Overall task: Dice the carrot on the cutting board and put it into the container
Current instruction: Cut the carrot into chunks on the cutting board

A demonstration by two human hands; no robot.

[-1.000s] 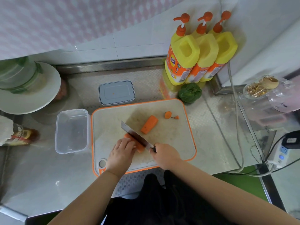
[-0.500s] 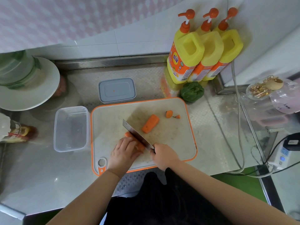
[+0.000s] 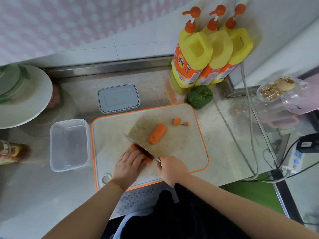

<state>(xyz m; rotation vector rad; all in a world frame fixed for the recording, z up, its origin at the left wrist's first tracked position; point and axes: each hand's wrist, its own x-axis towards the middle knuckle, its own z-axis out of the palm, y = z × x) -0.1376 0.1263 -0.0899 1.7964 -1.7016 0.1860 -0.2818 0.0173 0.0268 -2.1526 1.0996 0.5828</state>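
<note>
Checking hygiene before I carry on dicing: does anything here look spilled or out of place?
One small oddity: an orange speck, likely carrot, sits on the grey container lid behind the cutting board. Nothing looks spilled.

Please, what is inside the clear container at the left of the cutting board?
The clear container shows no carrot pieces inside; only the counter is seen through its bottom. Nothing covers it; its lid lies apart, behind the cutting board.

Carrot piece being cut (image 3: pixel 133 146) mostly hidden under left hand (image 3: pixel 128 165) and knife blade (image 3: pixel 140 147). Knife handle buried in right hand (image 3: pixel 172 169). Left-edge plate (image 3: pixel 25 107) and bottle (image 3: pixel 10 152) cropped by frame. Yellow bottle (image 3: pixel 191 54) label text unreadable. Right-side jar (image 3: pixel 276 88) contents blurred.
</note>
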